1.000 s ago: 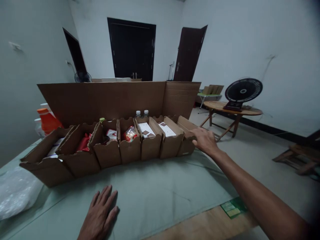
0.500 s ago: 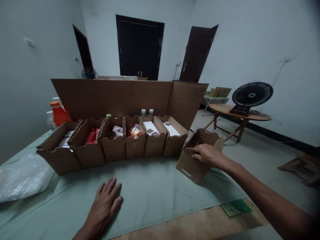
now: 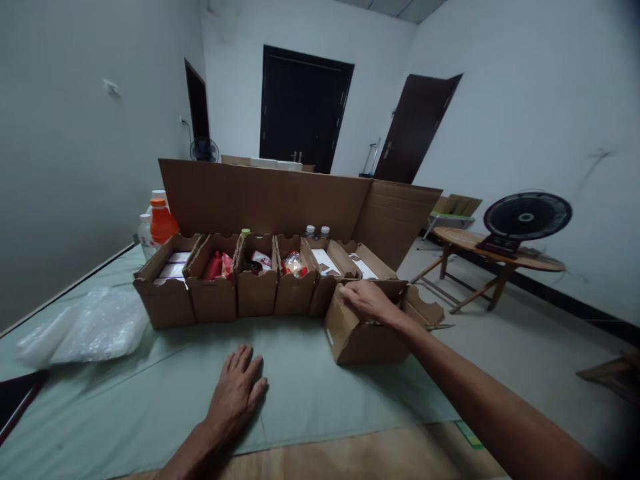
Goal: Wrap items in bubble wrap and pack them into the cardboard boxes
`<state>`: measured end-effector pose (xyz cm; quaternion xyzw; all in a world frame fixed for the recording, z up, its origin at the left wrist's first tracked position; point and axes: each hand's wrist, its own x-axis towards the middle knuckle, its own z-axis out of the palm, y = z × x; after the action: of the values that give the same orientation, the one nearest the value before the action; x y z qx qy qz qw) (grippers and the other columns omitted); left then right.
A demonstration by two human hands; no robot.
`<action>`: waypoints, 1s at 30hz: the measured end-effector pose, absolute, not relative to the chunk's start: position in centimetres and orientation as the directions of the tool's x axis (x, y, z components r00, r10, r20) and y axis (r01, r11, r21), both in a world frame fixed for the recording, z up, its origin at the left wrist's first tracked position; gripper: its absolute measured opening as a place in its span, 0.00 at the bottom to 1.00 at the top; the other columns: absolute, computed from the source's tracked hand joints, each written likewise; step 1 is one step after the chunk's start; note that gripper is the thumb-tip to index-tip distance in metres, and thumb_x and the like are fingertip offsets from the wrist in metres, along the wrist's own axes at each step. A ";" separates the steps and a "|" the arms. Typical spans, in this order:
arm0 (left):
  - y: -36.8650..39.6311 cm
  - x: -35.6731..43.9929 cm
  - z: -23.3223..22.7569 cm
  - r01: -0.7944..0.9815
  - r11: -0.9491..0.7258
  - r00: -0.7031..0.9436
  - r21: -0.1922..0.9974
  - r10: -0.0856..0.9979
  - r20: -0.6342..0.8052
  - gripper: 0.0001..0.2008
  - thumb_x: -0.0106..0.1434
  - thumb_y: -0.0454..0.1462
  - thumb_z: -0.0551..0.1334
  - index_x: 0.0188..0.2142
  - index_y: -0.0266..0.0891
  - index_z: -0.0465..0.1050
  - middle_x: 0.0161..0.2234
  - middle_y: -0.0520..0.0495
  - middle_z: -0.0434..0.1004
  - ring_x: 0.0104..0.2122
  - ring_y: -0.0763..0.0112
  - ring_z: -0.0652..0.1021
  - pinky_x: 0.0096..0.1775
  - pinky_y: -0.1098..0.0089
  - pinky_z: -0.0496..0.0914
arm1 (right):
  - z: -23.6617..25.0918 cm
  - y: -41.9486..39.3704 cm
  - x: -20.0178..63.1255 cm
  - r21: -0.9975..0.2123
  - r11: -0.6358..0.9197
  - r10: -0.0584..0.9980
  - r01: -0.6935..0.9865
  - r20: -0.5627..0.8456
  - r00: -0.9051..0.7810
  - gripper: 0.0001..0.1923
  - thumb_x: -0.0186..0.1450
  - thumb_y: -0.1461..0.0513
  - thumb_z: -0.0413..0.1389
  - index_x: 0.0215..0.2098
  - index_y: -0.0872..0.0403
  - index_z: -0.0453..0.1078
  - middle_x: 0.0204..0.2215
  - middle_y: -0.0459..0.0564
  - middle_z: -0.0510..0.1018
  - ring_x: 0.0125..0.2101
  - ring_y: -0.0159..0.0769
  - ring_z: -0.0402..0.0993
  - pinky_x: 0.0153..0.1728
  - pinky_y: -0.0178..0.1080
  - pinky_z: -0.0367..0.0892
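Note:
My right hand (image 3: 367,301) grips the top edge of a small open cardboard box (image 3: 365,337), which stands on the green table cover (image 3: 310,393) in front of the right end of a row of like boxes (image 3: 255,287). Those boxes hold packets and white cards. My left hand (image 3: 235,393) lies flat, palm down, on the cover nearer to me, fingers apart, holding nothing.
A tall cardboard sheet (image 3: 280,200) stands behind the row. An orange-capped bottle (image 3: 161,221) and small bottles (image 3: 316,231) sit by it. A clear plastic bag (image 3: 90,327) lies at left. A round wooden table (image 3: 495,243) with a black fan (image 3: 525,217) stands at right.
My right hand took the rightmost box out of the row, carried it toward me and set it on the cover in front of the row. My view shifted left.

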<state>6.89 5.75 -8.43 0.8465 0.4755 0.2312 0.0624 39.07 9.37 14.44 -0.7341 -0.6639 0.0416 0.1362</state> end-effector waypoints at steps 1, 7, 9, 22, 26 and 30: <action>5.8 6.9 -8.5 0.785 -0.518 0.414 0.340 0.847 0.335 0.21 0.69 0.41 0.56 0.59 0.41 0.71 0.65 0.37 0.66 0.66 0.47 0.63 0.64 0.44 0.60 | 14.8 8.6 39.8 -0.306 -0.074 0.974 0.949 0.180 0.134 0.20 0.70 0.55 0.50 0.27 0.54 0.77 0.29 0.49 0.82 0.33 0.37 0.78 0.37 0.36 0.68; 5.0 11.7 -7.8 0.630 -0.523 0.448 0.574 0.849 0.282 0.28 0.66 0.40 0.57 0.65 0.41 0.64 0.69 0.38 0.58 0.68 0.49 0.62 0.65 0.46 0.60 | 12.9 1.4 48.9 -0.695 -0.053 0.569 0.717 0.569 0.594 0.18 0.62 0.52 0.53 0.42 0.53 0.77 0.44 0.55 0.82 0.47 0.46 0.75 0.50 0.44 0.66; 4.7 15.4 -7.0 0.514 -0.520 0.505 0.682 0.826 0.249 0.33 0.64 0.40 0.58 0.68 0.40 0.58 0.71 0.38 0.53 0.68 0.51 0.60 0.65 0.48 0.60 | 10.0 -0.1 51.6 -0.806 -0.037 0.438 0.591 0.519 0.734 0.22 0.58 0.48 0.56 0.43 0.54 0.76 0.45 0.59 0.81 0.49 0.50 0.74 0.50 0.48 0.67; 7.4 27.8 -5.7 0.211 -0.377 0.480 0.902 0.844 0.240 0.38 0.65 0.37 0.55 0.72 0.35 0.42 0.72 0.39 0.48 0.71 0.58 0.54 0.70 0.56 0.49 | -2.7 0.2 53.4 -0.967 0.062 0.613 0.246 0.232 0.755 0.34 0.62 0.37 0.50 0.50 0.52 0.73 0.51 0.54 0.79 0.50 0.46 0.75 0.52 0.48 0.70; 7.0 27.5 -6.5 0.236 -0.374 0.472 0.897 0.851 0.230 0.37 0.66 0.38 0.54 0.71 0.34 0.44 0.72 0.38 0.50 0.70 0.57 0.55 0.70 0.55 0.50 | -4.4 0.0 52.5 -0.963 -0.021 0.624 0.269 0.197 0.757 0.37 0.61 0.37 0.50 0.55 0.55 0.70 0.56 0.58 0.76 0.55 0.50 0.71 0.56 0.51 0.66; 5.5 25.9 -6.7 0.402 -0.442 0.564 0.802 0.809 0.164 0.41 0.62 0.39 0.59 0.71 0.29 0.45 0.71 0.32 0.51 0.70 0.50 0.55 0.70 0.51 0.48 | -6.5 -1.1 51.0 -0.921 -0.127 0.651 0.369 0.204 0.732 0.37 0.57 0.41 0.54 0.55 0.57 0.69 0.54 0.61 0.76 0.56 0.58 0.69 0.58 0.55 0.62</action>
<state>25.88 5.50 -6.68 0.8033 0.3770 0.2756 0.3697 51.04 -1.09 -6.48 -0.7401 -0.3444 0.1248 0.5640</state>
